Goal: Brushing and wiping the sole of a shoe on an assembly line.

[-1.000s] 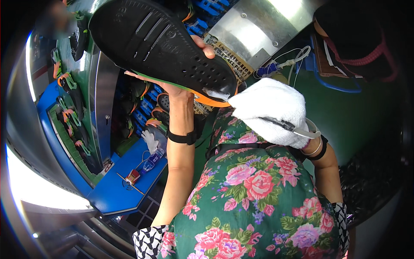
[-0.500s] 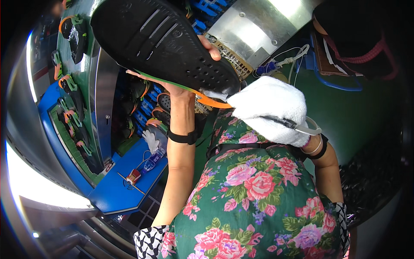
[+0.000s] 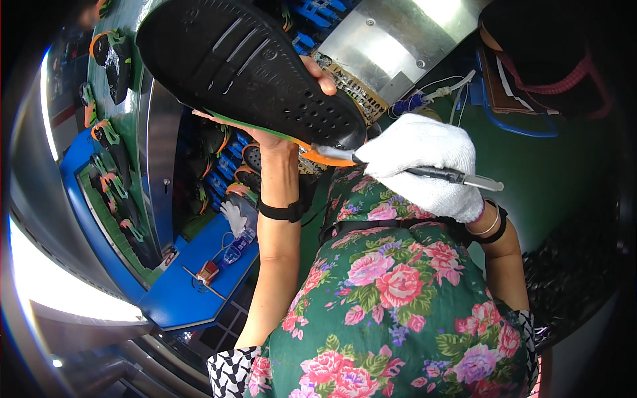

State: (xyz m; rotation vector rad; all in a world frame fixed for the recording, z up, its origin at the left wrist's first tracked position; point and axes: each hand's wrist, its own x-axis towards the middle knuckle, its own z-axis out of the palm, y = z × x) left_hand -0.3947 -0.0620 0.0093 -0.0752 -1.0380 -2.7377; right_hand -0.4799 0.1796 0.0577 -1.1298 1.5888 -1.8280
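Resting sole-up in left hand (image 3: 279, 136): shoe (image 3: 245, 63)

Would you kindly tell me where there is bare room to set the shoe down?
The blue shelf has bare surface below the small bottle and red item. The green surface right of the gloved right hand looks bare. The green rack on the left is crowded with shoes.

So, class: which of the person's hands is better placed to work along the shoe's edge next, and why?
Probably the right. The gloved right hand already grips a thin tool whose tip meets the orange edge of the shoe. The bare left hand is busy gripping the shoe, sole up.
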